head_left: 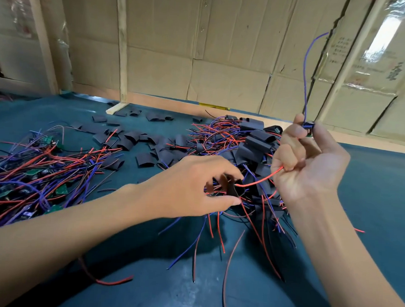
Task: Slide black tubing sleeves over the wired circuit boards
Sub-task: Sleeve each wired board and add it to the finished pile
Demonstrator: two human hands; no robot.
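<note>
On the teal table (pixel 370 209), the left hand (pixel 185 190) pinches a flat black tubing sleeve (pixel 229 187), blurred, between thumb and fingers (pixel 231 172). Right of the sleeve, the raised right hand (pixel 311 163) grips what seems a small wired circuit board (pixel 307 130), red wire (pixel 258 182) trailing. Beyond the sleeve lie loose sleeves (pixel 145 159) and tangled wires (pixel 31 168).

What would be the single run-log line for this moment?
right hand: holds wired circuit board raised | left hand: pinches black tubing sleeve | sleeve not yet on board
</note>
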